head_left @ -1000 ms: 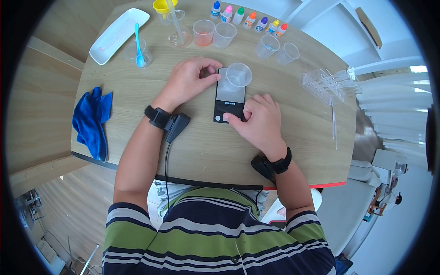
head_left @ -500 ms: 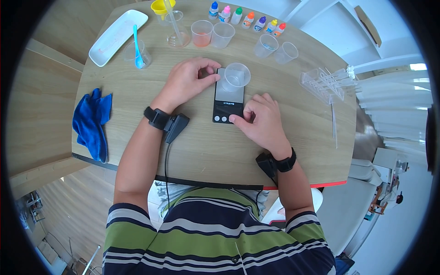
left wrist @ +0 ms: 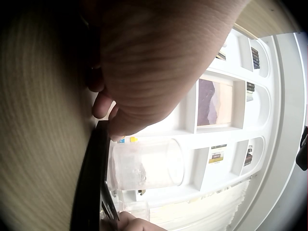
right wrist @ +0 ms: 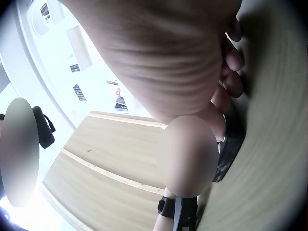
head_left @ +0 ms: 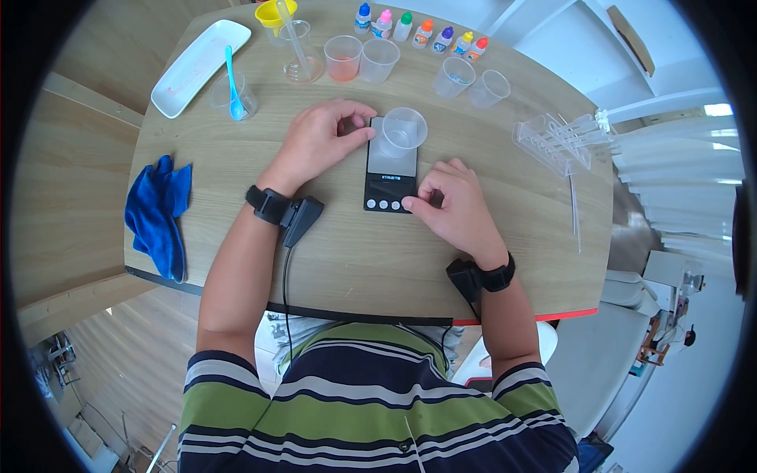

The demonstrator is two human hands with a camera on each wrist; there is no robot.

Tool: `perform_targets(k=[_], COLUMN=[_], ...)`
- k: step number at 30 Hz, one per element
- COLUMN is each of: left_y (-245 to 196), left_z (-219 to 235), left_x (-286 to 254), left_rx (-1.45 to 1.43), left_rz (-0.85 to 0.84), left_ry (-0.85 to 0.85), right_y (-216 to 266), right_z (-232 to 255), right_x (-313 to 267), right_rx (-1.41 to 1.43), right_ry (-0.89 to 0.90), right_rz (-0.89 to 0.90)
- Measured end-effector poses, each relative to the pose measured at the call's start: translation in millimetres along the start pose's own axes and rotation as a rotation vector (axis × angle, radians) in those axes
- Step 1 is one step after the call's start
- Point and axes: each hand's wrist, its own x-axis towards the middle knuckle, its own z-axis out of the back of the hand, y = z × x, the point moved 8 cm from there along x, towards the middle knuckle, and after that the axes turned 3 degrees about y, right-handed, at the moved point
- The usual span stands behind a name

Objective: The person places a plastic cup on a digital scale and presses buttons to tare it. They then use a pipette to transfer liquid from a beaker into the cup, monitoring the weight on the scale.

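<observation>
A clear plastic cup (head_left: 401, 132) stands on the plate of a black and silver digital scale (head_left: 390, 188). At the scale's upper left, my left hand (head_left: 318, 143) touches the edge with thumb and fingertips, the fingers loosely bent. My right hand (head_left: 459, 206) lies at the lower right, its thumb tip at the corner beside the round buttons and its other fingers bent near the side. In the left wrist view the cup (left wrist: 147, 163) rises beyond the scale's dark edge (left wrist: 89, 178). The right wrist view shows the scale (right wrist: 232, 151) partly hidden by my thumb.
Along the back stand several dropper bottles (head_left: 423, 34), cups (head_left: 343, 59), a flask (head_left: 303, 67) and a yellow funnel (head_left: 276, 13). To the left lie a white tray (head_left: 197, 71), a cup with a blue spoon (head_left: 234, 93) and a blue cloth (head_left: 158, 217); a clear rack (head_left: 544, 142) is right.
My right thumb has moved right across the scale's buttons to its lower right corner, uncovering them. The right wrist has shifted slightly right; my left hand keeps its place at the scale.
</observation>
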Motion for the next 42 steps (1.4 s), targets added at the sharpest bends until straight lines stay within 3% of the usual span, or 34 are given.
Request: perform_targets(k=[12,32,42], left_y=[-0.5,-0.2,-3.2], left_z=[-0.7,-1.1,-1.9], left_x=[0.1,0.5,1.4], left_rx=[0.008,0.012,0.015], left_rz=[-0.002,0.011,0.011], left_ry=[0.006,0.008,0.014], right_y=[1.5,23.3,8.3], right_z=[-1.2,-6.2,-1.5], right_x=[-0.6,-1.6,-1.0], right_rx=[-0.006,-0.306,-0.179], right_ry=[-0.005,-0.157,-0.123], right_rz=[0.009,-0.079,-0.068])
